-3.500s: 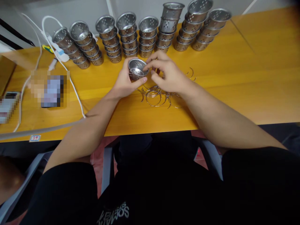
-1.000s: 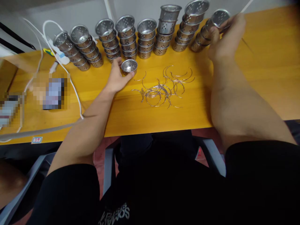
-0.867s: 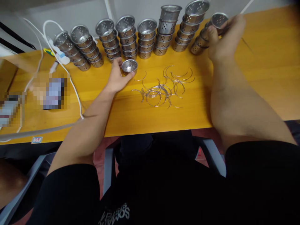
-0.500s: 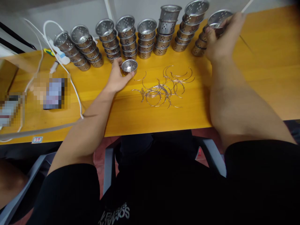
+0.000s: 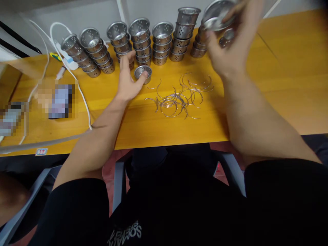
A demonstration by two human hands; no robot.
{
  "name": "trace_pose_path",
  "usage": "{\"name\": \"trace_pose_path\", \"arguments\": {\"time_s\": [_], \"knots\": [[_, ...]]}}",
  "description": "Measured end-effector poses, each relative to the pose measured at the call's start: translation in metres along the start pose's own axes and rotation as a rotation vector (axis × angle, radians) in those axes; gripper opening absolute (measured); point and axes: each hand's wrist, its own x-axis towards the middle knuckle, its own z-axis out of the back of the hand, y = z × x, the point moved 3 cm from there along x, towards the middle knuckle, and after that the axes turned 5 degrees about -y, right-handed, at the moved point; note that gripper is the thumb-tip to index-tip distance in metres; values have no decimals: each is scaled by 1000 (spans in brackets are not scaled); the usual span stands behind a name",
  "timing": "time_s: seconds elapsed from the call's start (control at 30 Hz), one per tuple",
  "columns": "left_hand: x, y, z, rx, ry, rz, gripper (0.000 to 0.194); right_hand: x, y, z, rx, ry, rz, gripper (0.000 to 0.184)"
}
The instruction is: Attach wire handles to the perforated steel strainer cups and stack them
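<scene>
Right hand (image 5: 230,54) grasping one cup (image 5: 213,16), left hand (image 5: 128,83) splayed at another cup (image 5: 139,71), six stacks (image 5: 162,45) visible, others (image 5: 198,51) part-hidden

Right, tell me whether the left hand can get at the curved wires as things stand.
Likely yes: the curved wires lie uncovered on the table near the left hand, with nothing standing between. Its thumb is over the single cup, but that seems no barrier.

The left hand (image 5: 129,81) is spread; the right hand (image 5: 232,51), raised, grips.
</scene>
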Motion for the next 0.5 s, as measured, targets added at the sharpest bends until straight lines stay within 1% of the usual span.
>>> {"name": "trace_pose_path", "arguments": {"time_s": [0.03,0.07,0.1,0.13,0.2,0.23,0.3,0.4,0.47,0.5], "knots": [[0,-12,1,-9,-22,-40,99,-5,19,2,34,-11,81,22],[-1,-23,1,-15,-32,-81,101,-11,37,2,97,54,154,22],[-2,-31,0,-20,-25,-113,105,-17,53,0,175,145,195,25],[-3,-36,-3,-23,4,-137,109,-24,67,-4,237,262,208,33],[-7,-40,-12,-37,100,-172,118,-37,86,-12,329,410,184,50],[-10,-40,-16,-54,143,-188,122,-41,92,-18,354,474,158,57],[-13,-40,-23,-99,196,-210,126,-48,98,-28,403,556,114,68],[-14,-42,-26,-126,209,-141,125,-50,98,-33,479,612,95,80],[-12,-47,-24,-103,176,-85,124,-46,96,-27,490,636,82,78],[-11,-50,-21,-82,149,-66,123,-43,94,-22,471,655,70,72]]}}
